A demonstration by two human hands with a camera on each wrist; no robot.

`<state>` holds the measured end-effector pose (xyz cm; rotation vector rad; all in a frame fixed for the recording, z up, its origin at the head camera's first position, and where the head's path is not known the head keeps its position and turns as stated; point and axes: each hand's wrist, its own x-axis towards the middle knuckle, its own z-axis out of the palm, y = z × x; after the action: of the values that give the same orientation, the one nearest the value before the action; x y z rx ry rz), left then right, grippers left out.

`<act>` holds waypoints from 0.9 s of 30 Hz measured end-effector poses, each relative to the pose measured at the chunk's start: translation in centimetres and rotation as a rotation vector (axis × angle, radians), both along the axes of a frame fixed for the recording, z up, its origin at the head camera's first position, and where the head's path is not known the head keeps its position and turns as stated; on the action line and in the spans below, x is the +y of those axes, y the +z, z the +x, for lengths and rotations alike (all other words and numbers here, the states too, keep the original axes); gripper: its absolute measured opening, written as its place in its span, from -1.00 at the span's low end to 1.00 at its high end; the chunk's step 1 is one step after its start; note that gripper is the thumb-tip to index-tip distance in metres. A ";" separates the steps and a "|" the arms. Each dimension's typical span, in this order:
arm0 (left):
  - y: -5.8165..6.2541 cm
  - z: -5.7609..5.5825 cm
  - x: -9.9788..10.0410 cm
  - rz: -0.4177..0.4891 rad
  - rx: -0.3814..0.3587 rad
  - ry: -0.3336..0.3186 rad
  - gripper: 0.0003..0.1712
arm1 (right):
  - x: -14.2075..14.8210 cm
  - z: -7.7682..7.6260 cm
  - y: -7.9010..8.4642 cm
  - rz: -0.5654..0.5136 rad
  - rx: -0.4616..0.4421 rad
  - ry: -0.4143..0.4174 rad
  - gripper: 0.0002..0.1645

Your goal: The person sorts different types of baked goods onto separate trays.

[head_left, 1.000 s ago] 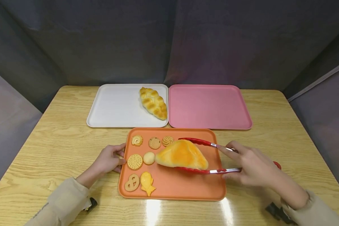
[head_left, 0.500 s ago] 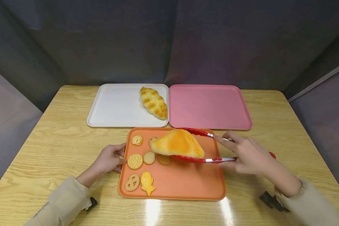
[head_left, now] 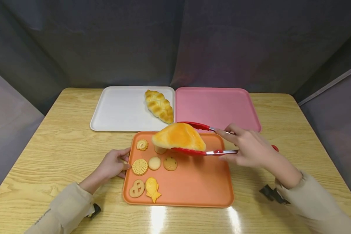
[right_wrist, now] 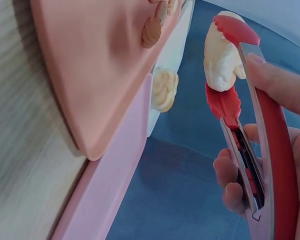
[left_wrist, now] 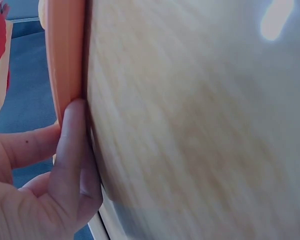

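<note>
Right of the orange tray [head_left: 201, 190], the right hand [head_left: 250, 148] curls its fingers round tongs [head_left: 222, 152] holding bread [head_left: 179, 136] above it; the left hand [head_left: 112, 164] pinches its left rim between fingers.

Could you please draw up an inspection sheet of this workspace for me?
Surface: wood-grain table, with bright glare along the near side.
Job's things: golden bread pinched in red-tipped tongs, raised above the orange tray.
Clutter: no stray items seen; cookies lie on the orange tray, one partly hidden behind the golden bread.
Hands: left hand pinches the orange tray's edge; right hand grips the tongs.
Cables: nothing seen.
Surroundings: white tray with braided bread, and pink tray beside it, both beyond the orange tray; dark curtain behind the table.
</note>
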<state>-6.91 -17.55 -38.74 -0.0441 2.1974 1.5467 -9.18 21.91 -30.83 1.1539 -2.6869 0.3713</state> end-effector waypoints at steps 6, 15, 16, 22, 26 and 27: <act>-0.1 -0.1 0.0 -0.008 0.003 0.004 -0.26 | -0.8 -0.7 0.6 0.021 -0.023 -0.020 -0.22; -0.1 -0.1 0.0 -0.022 0.010 0.008 -0.26 | -1.8 -2.1 1.3 0.016 -0.022 -0.022 -0.22; -0.1 -0.1 0.0 -0.026 0.011 0.009 -0.26 | -1.9 -2.3 1.4 0.017 -0.020 -0.022 -0.22; -0.3 -0.2 -0.1 -0.030 0.011 0.010 -0.26 | -2.8 -3.4 1.7 0.027 -0.025 -0.025 -0.21; -0.4 -0.2 -0.1 -0.026 0.007 0.013 -0.26 | -3.4 -3.9 2.0 0.029 -0.027 -0.028 -0.21; -0.4 -0.2 -0.1 -0.025 0.005 0.013 -0.26 | -3.6 -4.0 2.1 0.033 -0.030 -0.032 -0.21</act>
<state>-7.07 -17.61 -39.11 -0.0623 2.2245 1.5285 -13.15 18.30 -28.70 1.1211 -2.7438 0.3431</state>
